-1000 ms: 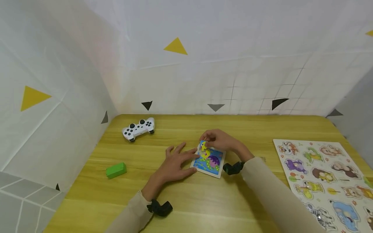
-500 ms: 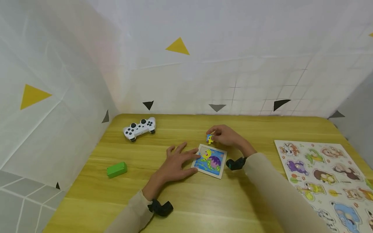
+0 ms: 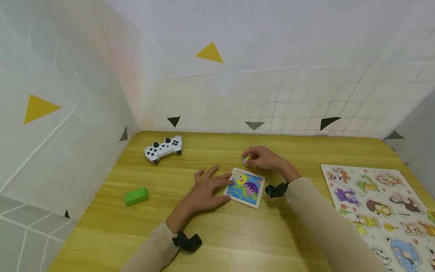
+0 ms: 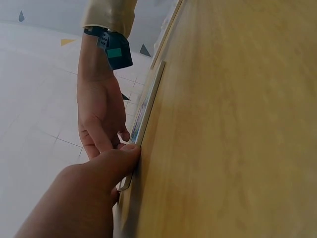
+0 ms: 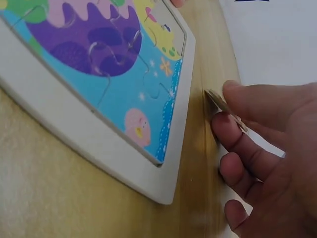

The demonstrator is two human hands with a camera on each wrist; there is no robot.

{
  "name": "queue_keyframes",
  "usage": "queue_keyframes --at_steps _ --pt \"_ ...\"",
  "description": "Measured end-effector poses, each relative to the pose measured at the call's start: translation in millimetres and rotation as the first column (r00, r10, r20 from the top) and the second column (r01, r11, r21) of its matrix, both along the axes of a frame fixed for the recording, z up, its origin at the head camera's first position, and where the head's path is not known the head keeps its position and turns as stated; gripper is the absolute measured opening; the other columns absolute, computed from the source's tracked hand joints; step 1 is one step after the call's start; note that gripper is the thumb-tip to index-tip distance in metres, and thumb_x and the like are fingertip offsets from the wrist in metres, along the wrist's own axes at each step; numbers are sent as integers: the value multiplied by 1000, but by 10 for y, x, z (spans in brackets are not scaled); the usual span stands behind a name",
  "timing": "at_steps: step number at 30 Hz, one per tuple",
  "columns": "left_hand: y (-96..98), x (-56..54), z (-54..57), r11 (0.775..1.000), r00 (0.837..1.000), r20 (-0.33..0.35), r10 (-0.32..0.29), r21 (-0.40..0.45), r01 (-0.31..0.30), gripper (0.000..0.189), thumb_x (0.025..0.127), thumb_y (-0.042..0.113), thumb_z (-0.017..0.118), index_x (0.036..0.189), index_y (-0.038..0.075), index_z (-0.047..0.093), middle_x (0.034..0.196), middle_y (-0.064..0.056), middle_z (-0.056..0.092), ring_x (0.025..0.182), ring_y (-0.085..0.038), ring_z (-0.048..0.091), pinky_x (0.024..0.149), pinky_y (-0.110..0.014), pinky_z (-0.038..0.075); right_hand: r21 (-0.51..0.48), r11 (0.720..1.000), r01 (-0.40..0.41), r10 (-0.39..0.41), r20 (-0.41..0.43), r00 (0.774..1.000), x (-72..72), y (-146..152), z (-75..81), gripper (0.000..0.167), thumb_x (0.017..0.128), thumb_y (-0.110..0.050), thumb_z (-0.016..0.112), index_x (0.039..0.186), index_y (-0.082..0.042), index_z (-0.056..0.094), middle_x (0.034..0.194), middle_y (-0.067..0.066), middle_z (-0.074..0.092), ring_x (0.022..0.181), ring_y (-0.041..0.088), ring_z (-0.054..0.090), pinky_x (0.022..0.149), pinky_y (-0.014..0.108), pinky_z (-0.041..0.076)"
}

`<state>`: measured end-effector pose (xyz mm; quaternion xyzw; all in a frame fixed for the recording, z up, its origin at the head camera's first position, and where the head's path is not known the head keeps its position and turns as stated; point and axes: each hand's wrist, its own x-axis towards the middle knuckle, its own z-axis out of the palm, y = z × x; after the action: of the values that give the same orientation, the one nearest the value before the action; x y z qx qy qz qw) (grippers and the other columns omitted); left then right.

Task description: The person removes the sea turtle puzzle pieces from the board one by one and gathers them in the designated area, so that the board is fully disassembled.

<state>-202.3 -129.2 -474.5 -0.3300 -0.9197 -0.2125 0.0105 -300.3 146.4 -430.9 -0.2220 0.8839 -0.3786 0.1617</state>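
Note:
A small square jigsaw puzzle (image 3: 242,204) with a yellow-and-purple turtle-like picture lies on the table in a pale frame. Its upper left corner shows a bare recess. My left hand (image 3: 204,192) rests at its left side, fingers spread, the index fingertip over the picture and the thumb at the near left corner. Just beyond the frame, my right hand (image 3: 264,158) pinches a blue-and-yellow puzzle piece (image 3: 245,160) between thumb and fingers. In the right wrist view the puzzle piece (image 5: 218,101) appears nearly edge-on, its printed face turned away.
A white game controller (image 3: 164,149) lies at the back left. Closer in on that side is a green block (image 3: 136,196). A large animal puzzle board (image 3: 377,196) covers the right of the table (image 3: 217,241). White sheeting (image 3: 190,98) hangs behind.
My right hand has lifted the piece off the puzzle's upper left corner and carried it back and right, beyond the frame. The left hand has stayed at the puzzle's left side.

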Motion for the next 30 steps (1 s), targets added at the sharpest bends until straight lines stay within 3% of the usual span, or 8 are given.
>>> queue_keyframes --at_steps 6,14,21,26,30 --pt "-2 -11 6 1000 1000 4 4 1 -4 49 96 57 59 142 38 58 159 16 43 157 -36 22 116 -65 9 1 1000 -1 1 -21 1000 -14 17 -34 37 95 -9 68 131 -1 64 89 9 63 80 19 51 73 30 44" --pt "-4 -7 14 1000 1000 3 1 -7 -1 49 97 56 58 142 38 58 159 16 43 157 -36 22 116 -66 10 13 999 30 -29 -65 997 -25 28 -91 33 95 -11 70 128 -6 67 89 8 66 76 18 55 73 31 47" --pt "-6 -8 2 1000 1000 11 3 -7 -3 49 97 58 58 142 40 57 160 17 42 158 -34 20 117 -65 8 73 996 45 -34 -149 988 -41 -7 -106 34 96 -15 70 129 -9 67 100 10 66 87 22 59 80 37 50" --pt "0 1 -14 1000 1000 2 -1 2 1 49 97 57 57 142 39 57 159 16 43 158 -35 20 116 -66 9 64 996 54 -44 -143 989 -55 -31 -107 35 96 -16 69 130 -9 67 118 14 63 105 30 61 93 49 52" --pt "2 -4 -15 1000 1000 3 -3 8 3 49 97 57 57 143 39 58 159 16 43 157 -35 20 116 -66 8 48 997 58 -51 -140 989 -97 -47 -122 35 95 -16 69 129 -9 67 121 15 63 108 31 60 96 51 51"
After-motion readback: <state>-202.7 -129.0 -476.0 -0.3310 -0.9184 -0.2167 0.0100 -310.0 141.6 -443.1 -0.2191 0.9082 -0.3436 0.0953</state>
